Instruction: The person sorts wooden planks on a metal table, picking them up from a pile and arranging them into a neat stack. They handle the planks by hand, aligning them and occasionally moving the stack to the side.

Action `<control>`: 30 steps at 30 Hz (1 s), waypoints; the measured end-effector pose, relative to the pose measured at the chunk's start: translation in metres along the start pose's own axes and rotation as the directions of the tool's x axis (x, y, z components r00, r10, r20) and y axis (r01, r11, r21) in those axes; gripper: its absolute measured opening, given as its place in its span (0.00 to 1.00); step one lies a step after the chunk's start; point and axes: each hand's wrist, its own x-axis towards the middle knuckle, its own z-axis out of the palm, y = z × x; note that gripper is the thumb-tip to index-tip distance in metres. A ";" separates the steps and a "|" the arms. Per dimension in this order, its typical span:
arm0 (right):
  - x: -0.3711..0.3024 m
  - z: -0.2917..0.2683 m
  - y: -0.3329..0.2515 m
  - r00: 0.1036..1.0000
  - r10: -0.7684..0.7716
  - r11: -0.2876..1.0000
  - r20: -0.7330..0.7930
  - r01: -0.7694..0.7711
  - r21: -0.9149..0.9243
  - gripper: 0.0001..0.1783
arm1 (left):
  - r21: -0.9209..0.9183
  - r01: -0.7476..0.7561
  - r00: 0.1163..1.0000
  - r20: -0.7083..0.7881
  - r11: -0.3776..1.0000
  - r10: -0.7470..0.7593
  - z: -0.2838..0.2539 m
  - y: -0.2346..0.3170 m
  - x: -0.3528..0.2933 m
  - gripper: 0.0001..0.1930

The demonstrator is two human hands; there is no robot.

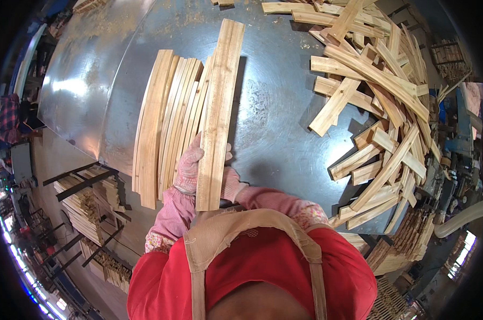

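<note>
A long pale wooden board (220, 106) is held lengthwise in front of me, its near end close to my apron. My left hand (188, 166), in a pink knit glove, grips the board's left edge with the fingers partly behind it. On the opposite edge, my right hand (232, 181), also gloved, is closed around the board. Much of that hand is hidden beneath the wood, though fingertips show along the edge. Just left of the board lies a row of similar wooden boards (155, 128), side by side on the metal table (276, 122).
A loose, crisscrossed heap of boards (380, 101) covers the table's right side. Below the table's left edge, a black metal rack (76, 184) holds stacked wood strips (84, 205). More stacked wood (404, 242) stands at lower right.
</note>
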 end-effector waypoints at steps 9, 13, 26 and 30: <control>0.007 -0.139 -0.020 0.870 0.377 0.912 0.318 -0.408 0.033 0.33 | 0.643 0.112 0.982 -0.188 0.758 0.014 -0.012 0.005 -0.005 0.32; 0.009 -0.262 -0.036 0.843 0.530 0.837 0.094 -0.503 -0.216 0.41 | 0.972 0.198 0.868 -0.112 -0.130 0.485 -0.040 -0.053 -0.037 0.27; 0.121 -0.484 0.010 0.905 0.392 0.479 -0.167 -0.356 -0.802 0.37 | 0.989 0.086 0.850 -0.009 -0.122 0.527 -0.019 -0.073 0.012 0.35; 0.060 -0.416 0.017 0.944 0.317 0.764 0.089 -0.199 -0.614 0.25 | 0.990 -0.030 0.902 -0.032 0.136 0.430 0.013 -0.114 0.113 0.34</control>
